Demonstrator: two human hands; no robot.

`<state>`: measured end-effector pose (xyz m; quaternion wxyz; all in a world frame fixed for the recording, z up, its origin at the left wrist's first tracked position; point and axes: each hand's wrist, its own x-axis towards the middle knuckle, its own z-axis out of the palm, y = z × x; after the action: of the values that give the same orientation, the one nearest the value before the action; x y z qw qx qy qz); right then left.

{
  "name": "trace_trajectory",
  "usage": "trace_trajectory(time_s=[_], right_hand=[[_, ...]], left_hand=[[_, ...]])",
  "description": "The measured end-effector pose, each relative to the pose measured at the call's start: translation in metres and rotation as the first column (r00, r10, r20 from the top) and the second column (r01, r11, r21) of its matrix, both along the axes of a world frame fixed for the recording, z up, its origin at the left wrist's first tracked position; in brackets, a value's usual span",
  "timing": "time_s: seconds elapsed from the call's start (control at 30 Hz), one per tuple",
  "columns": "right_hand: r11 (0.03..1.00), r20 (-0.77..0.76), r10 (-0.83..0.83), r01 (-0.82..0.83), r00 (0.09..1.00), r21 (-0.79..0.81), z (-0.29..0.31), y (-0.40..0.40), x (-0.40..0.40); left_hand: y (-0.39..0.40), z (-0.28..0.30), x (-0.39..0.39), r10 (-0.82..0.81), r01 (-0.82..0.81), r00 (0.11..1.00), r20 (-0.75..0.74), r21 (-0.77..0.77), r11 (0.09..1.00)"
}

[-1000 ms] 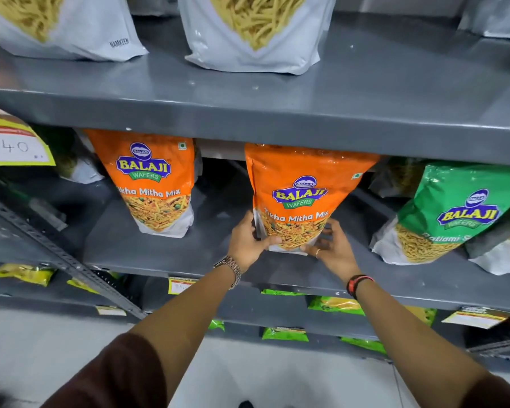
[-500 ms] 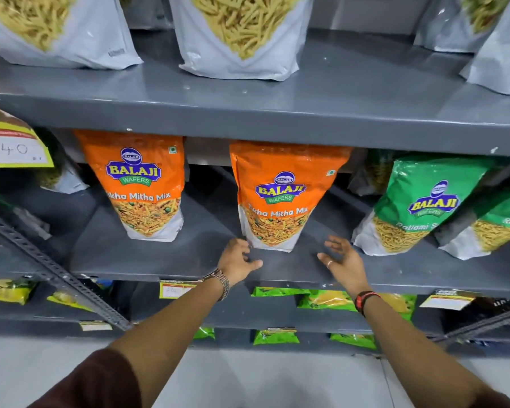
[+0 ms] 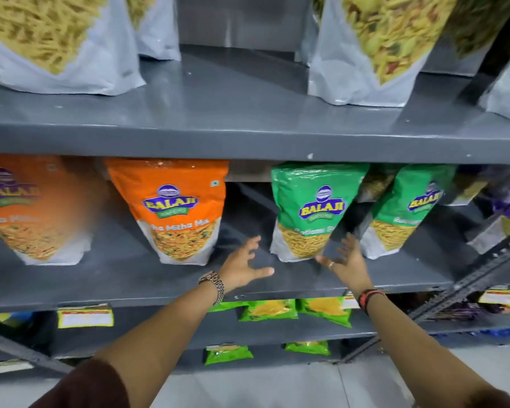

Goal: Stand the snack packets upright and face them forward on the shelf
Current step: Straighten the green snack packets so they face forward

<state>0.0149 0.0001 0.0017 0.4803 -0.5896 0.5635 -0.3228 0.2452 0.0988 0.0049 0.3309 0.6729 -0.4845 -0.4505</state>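
Both hands are held open, nothing gripped: left hand (image 3: pixel 242 266) and right hand (image 3: pixel 346 260) are spread either side of the green Balaji pkt (image 3: pixel 309 210), tilted on the mid shelf (image 3: pixel 159 287), prob. to be straightened. The orange Balaji pkt (image 3: pixel 178 207), left, is already faced fwd.

I see the leftmost orange packet (image 3: pixel 27 210) blurred and cut by the frame edge. Both hands are motion-smeared; the right hand (image 3: pixel 346 260) covers the green packet's (image 3: pixel 309 210) lower corner.
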Motion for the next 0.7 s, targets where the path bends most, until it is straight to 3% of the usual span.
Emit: trace_trajectory(time_s=[0.27,0.47,0.6,0.7], right_hand=[[0.921,0.083,0.377,-0.364,0.922,-0.136,0.007,-0.05,-0.009],[0.922,0.051,0.363,-0.351,0.93,-0.161,-0.002,-0.065,-0.028],[0.951,0.2,0.309,-0.299,0.93,-0.082,0.0,-0.071,-0.034],[0.951,0.096,0.303,-0.294,0.948,-0.096,0.0,-0.072,-0.037]], left_hand=[[-0.061,0.009,-0.059,0.26,-0.281,0.948,-0.181,-0.101,0.954],[-0.071,0.018,-0.077,0.314,-0.326,0.941,-0.124,-0.091,0.941],[-0.082,0.025,-0.087,0.29,-0.303,0.947,-0.139,-0.08,0.95],[-0.089,0.026,-0.092,0.289,-0.301,0.945,-0.153,-0.063,0.952]])
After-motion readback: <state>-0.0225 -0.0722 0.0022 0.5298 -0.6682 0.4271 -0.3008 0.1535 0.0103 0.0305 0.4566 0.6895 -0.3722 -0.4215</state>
